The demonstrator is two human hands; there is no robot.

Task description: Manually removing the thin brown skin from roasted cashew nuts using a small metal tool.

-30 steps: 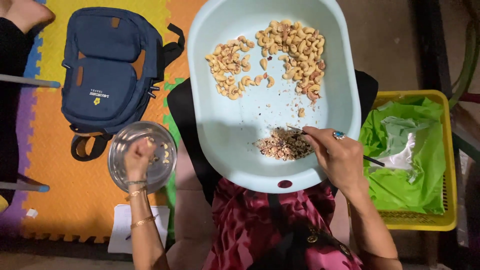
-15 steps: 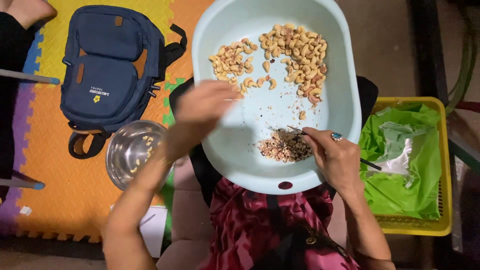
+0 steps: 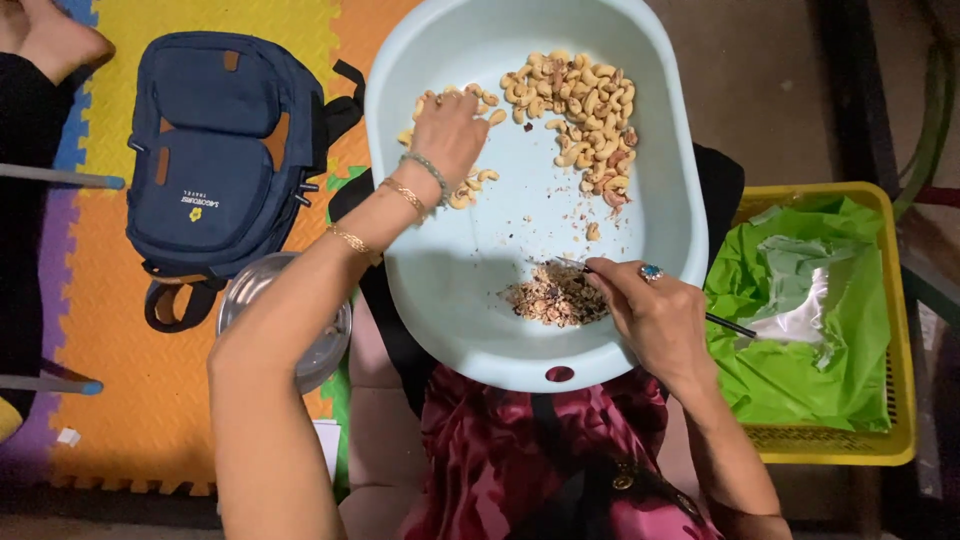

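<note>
Left hand (image 3: 450, 130) is down on the smaller cashew pile (image 3: 470, 185) at the far left of the pale blue basin (image 3: 440, 290), fingers curled, grasp unclear. Right hand (image 3: 655, 315) pinches a thin tool (image 3: 730, 325) beside the husk scraps (image 3: 555, 297). Left's nearer your nuts.

left hand (image 3: 447, 132) from the steel bowl (image 3: 290, 320) up across the tub, now on the smaller cashew pile (image 3: 455, 150)
</note>
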